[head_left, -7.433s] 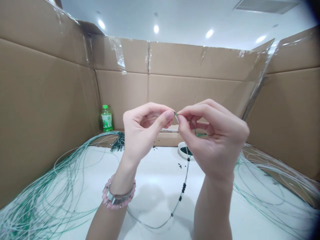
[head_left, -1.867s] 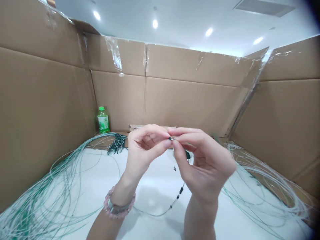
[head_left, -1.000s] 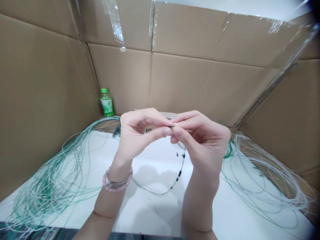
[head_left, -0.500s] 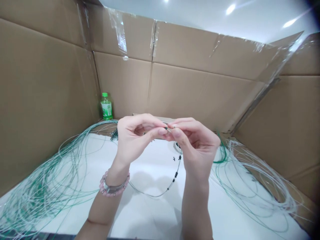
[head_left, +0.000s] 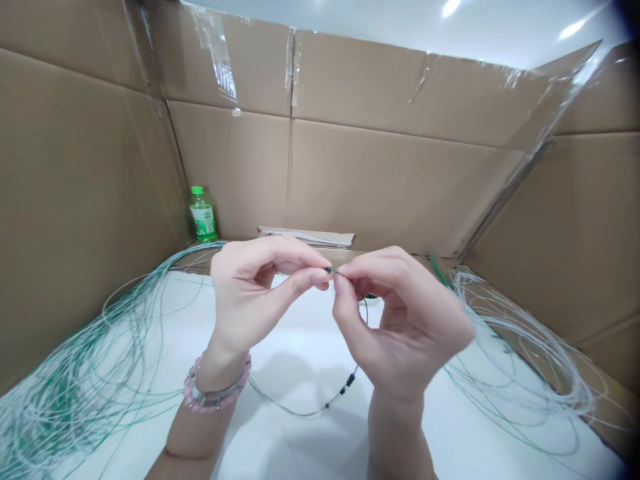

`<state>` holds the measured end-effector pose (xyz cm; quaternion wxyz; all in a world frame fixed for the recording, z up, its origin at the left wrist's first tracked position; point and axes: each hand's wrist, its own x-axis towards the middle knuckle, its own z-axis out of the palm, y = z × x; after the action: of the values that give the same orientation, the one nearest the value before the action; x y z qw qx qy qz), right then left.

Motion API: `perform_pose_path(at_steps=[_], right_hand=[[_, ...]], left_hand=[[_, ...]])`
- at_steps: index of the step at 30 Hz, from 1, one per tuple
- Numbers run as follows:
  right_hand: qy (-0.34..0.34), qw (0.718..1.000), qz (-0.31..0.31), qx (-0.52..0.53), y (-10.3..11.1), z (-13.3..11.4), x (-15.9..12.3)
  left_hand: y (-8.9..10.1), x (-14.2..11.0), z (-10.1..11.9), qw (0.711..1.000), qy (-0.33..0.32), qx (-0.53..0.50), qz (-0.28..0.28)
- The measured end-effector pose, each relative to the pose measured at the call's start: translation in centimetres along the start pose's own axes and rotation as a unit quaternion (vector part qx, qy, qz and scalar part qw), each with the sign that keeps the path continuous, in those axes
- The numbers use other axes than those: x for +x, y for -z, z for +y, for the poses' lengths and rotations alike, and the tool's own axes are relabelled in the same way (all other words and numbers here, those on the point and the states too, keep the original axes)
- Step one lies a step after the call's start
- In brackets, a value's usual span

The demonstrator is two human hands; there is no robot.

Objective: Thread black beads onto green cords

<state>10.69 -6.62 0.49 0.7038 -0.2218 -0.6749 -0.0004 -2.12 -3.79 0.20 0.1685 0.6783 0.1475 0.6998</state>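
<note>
Fingertip to fingertip, my two hands meet above the white work surface [head_left: 295, 333]. My left hand [head_left: 255, 287] is closed in a pinch on a tiny black bead-like piece [head_left: 329, 270]. With thumb and forefinger my right hand [head_left: 400, 320] grips the thin green wire [head_left: 336, 271] right beside that piece. A thin wire [head_left: 300, 415] hangs in a loop below the hands, and several small black pieces [head_left: 347, 384] sit along its right side. Part of the loop is hidden behind my right hand.
A tangle of green and white wires [head_left: 65, 400] lies on the left, and coiled white wires [head_left: 545, 360] on the right. A green-capped bottle [head_left: 203, 217] stands in the back left corner. Cardboard walls [head_left: 390, 180] enclose the surface. A round white dish [head_left: 369, 301] is partly hidden behind my right hand.
My right hand has shifted right and down, and my left hand slightly left. The fingertips have drawn a little apart, so a short stretch of green wire shows between them. The view has shifted slightly.
</note>
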Motion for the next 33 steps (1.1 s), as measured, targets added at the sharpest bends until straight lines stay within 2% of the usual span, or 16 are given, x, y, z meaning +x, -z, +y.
perform_pose_path(at_steps=[10,16,22,33], right_hand=[[0.008,0.999,0.001,-0.050,0.24,0.37,0.27],[0.009,0.998,0.000,-0.060,0.33,0.50,0.32],[0.013,0.998,0.004,-0.063,0.48,0.60,0.40],[0.017,0.998,-0.009,-0.067,0.60,0.58,0.40]], left_hand=[[-0.49,0.02,0.14,0.999,0.028,0.027,0.015],[-0.22,0.05,-0.07,0.999,0.020,0.039,-0.001],[-0.11,-0.10,-0.49,0.999,-0.035,0.025,-0.006],[-0.15,-0.07,-0.57,0.999,-0.027,0.021,-0.009]])
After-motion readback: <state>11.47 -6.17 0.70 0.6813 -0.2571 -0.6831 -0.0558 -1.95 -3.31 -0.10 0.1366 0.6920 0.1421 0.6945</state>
